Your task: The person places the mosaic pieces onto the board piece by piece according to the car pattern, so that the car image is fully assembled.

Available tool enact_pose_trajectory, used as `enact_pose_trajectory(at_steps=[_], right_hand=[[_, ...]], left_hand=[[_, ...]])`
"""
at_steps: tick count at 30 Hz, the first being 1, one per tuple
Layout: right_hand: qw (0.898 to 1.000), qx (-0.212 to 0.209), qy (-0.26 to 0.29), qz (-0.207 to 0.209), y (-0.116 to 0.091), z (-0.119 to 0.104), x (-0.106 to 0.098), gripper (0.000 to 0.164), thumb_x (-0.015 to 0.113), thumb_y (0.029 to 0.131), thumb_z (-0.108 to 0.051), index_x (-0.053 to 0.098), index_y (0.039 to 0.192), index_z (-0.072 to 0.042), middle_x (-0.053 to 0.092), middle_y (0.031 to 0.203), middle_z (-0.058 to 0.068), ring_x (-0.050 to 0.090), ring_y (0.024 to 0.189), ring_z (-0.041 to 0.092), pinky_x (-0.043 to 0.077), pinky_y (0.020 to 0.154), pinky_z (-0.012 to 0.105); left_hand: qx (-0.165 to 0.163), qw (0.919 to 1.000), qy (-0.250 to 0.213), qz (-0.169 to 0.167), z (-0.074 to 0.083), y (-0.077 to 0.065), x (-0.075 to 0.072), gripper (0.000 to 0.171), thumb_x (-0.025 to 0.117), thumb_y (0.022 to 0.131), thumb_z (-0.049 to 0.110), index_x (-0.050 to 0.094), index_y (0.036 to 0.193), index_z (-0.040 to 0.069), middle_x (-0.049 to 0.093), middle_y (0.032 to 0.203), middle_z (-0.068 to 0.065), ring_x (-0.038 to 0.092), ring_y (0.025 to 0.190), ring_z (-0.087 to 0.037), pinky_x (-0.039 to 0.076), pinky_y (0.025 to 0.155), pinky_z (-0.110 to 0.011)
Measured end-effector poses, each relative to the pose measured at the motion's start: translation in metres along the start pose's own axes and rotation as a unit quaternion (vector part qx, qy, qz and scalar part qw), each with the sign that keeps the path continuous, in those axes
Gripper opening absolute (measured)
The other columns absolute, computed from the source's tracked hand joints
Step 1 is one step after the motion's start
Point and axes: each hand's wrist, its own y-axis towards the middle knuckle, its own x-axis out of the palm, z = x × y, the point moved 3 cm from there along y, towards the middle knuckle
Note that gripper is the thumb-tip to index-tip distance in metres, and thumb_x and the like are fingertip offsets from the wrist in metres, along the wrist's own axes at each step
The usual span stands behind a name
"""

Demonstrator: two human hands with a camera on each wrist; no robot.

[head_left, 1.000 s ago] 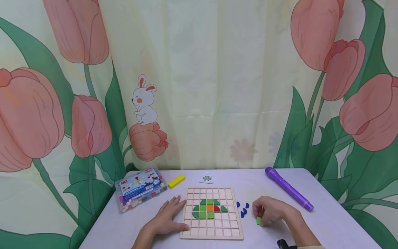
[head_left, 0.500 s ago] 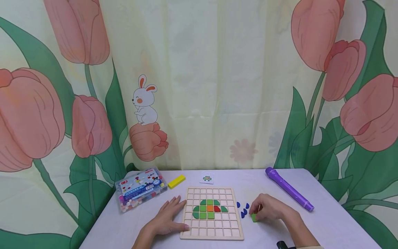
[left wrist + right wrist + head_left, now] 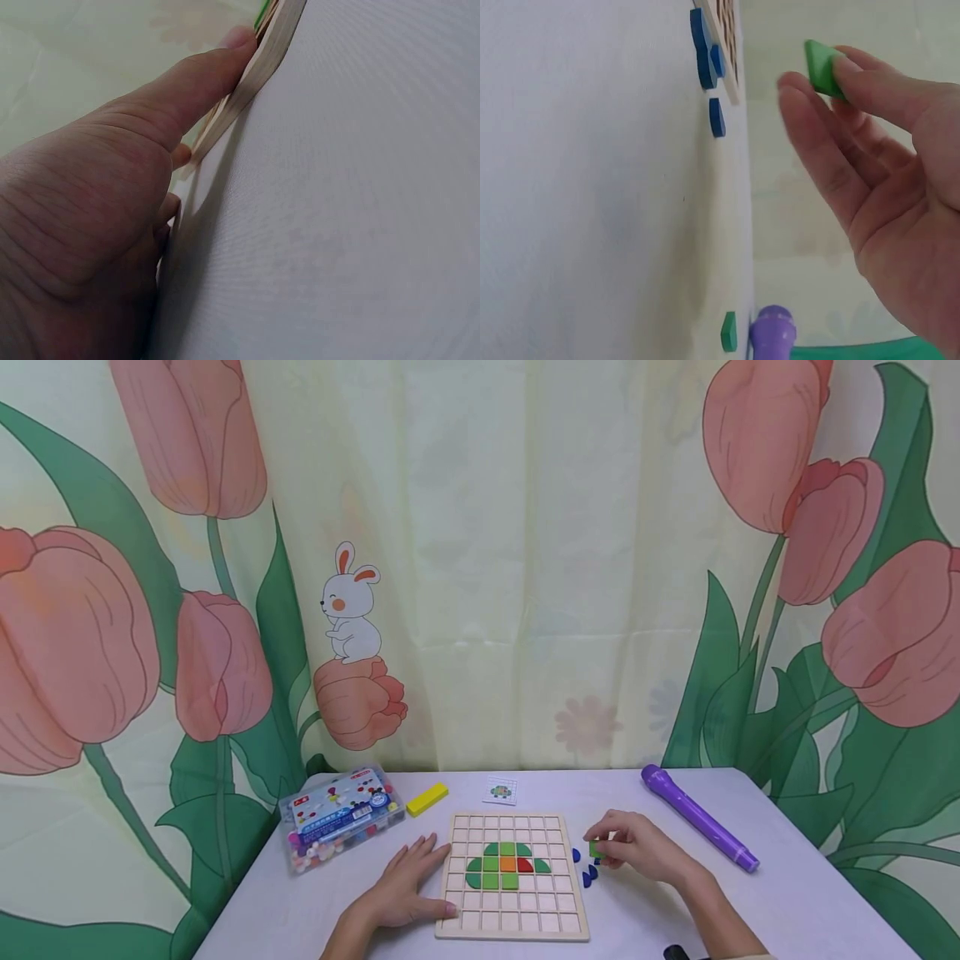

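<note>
My right hand (image 3: 637, 846) pinches a green square tile (image 3: 823, 67) between thumb and fingers, raised off the table in the right wrist view. Several blue quarter-round pieces (image 3: 587, 880) lie just below and left of it. My left hand (image 3: 405, 883) lies spread at the left side of the wooden grid board (image 3: 517, 934), its thumb (image 3: 217, 71) resting on the frame near the front corner. Set in the board's middle cells are green tiles (image 3: 491, 881), an orange square (image 3: 507, 863) and a red piece (image 3: 524, 865).
A small pattern card (image 3: 500, 791) lies behind the board. At the back left are a clear lidded box of small coloured parts (image 3: 341, 818) and a yellow block (image 3: 427, 800). A purple stick with a thicker end (image 3: 701, 818) lies right, with a loose green piece (image 3: 729, 331) near it.
My right hand has lifted the green square tile from the table and carried it up and left, over the blue pieces. The left hand and the board stay where they were.
</note>
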Motion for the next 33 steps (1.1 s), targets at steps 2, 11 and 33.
enact_pose_trajectory(at_steps=[2, 11, 33], right_hand=[[1.0, -0.013, 0.0, 0.02, 0.002, -0.002, 0.001, 0.023, 0.068, 0.099, -0.008, 0.075, 0.121, -0.002, 0.065, 0.1, 0.009, 0.067, 0.076, 0.018, 0.062, 0.068, 0.031], [0.999, -0.015, -0.009, 0.048, 0.007, -0.009, 0.007, 0.024, 0.071, 0.098, -0.01, 0.076, 0.12, -0.005, 0.071, 0.102, 0.008, 0.069, 0.079, 0.025, 0.063, 0.069, 0.035], [1.0, -0.025, 0.006, 0.009, 0.026, -0.028, 0.051, 0.033, 0.081, 0.091, -0.017, 0.076, 0.122, -0.005, 0.073, 0.098, 0.002, 0.062, 0.08, 0.011, 0.055, 0.068, 0.02]], left_hand=[[-0.001, 1.0, 0.0, 0.0, 0.0, 0.0, 0.001, 0.101, 0.077, 0.079, 0.071, 0.04, 0.161, 0.024, 0.023, 0.173, -0.014, 0.012, 0.162, -0.041, 0.002, 0.128, -0.068], [0.002, 1.0, 0.002, 0.001, 0.0, 0.0, 0.002, 0.102, 0.077, 0.079, 0.071, 0.04, 0.161, 0.023, 0.023, 0.173, -0.015, 0.012, 0.161, -0.042, 0.003, 0.128, -0.068], [-0.003, 1.0, 0.001, -0.001, 0.001, 0.0, 0.0, 0.101, 0.078, 0.08, 0.069, 0.04, 0.161, 0.023, 0.023, 0.173, -0.016, 0.012, 0.161, -0.043, 0.003, 0.128, -0.068]])
